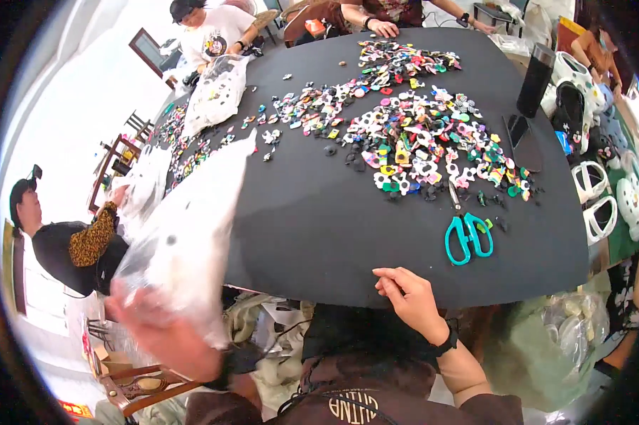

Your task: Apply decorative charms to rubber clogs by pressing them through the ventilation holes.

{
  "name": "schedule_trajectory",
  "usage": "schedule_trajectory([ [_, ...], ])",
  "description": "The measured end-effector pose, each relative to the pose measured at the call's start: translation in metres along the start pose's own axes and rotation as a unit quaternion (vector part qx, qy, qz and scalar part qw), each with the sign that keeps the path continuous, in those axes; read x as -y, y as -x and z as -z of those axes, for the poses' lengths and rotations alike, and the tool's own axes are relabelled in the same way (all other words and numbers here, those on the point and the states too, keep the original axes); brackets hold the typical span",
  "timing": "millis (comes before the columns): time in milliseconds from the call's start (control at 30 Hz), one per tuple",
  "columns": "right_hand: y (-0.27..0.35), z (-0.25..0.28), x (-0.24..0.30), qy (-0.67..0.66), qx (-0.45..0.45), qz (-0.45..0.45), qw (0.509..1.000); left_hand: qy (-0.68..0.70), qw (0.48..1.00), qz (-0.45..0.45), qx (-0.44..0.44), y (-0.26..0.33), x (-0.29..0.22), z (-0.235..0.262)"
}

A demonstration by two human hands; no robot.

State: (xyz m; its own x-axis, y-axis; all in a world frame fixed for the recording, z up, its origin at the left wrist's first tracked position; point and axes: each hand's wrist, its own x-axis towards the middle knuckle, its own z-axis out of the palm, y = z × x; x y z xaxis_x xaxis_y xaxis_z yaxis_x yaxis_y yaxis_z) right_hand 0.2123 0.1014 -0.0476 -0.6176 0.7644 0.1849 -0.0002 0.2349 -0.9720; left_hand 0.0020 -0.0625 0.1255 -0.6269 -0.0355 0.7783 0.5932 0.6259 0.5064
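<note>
My left hand (156, 326), smeared by motion, grips a clear plastic bag (192, 219) at the lower left, off the table's edge. The bag is pale and see-through, stretching up over the table's left side; a small dark spot shows in it. My right hand (408, 301) hovers over the table's near edge, fingers loosely bent and a little apart, with nothing visible in them. Beyond it lie teal-handled scissors (460, 244), blades toward a large heap of small colourful charms (419, 149). Some charms are white and flower-like, others black, pink, yellow or green.
Charms spread across the dark table (319, 248). A black bottle (535, 81) and a dark phone-like slab (519, 138) are at the right. White clogs (594, 202) line the far right. Co-workers sit around; one handles another plastic bag (217, 95). A wooden chair (146, 386) stands lower left.
</note>
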Motion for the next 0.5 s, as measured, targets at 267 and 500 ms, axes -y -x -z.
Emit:
schedule_trajectory([
  [267, 0.003, 0.004, -0.005, 0.032, -0.018, 0.063, 0.997, 0.469, 0.56, 0.31, 0.609, 0.124, -0.097, -0.016],
  [500, 0.005, 0.007, 0.001, 0.03, 0.047, -0.035, 0.998, 0.354, 0.79, -0.129, 0.483, 0.084, -0.026, 0.012],
])
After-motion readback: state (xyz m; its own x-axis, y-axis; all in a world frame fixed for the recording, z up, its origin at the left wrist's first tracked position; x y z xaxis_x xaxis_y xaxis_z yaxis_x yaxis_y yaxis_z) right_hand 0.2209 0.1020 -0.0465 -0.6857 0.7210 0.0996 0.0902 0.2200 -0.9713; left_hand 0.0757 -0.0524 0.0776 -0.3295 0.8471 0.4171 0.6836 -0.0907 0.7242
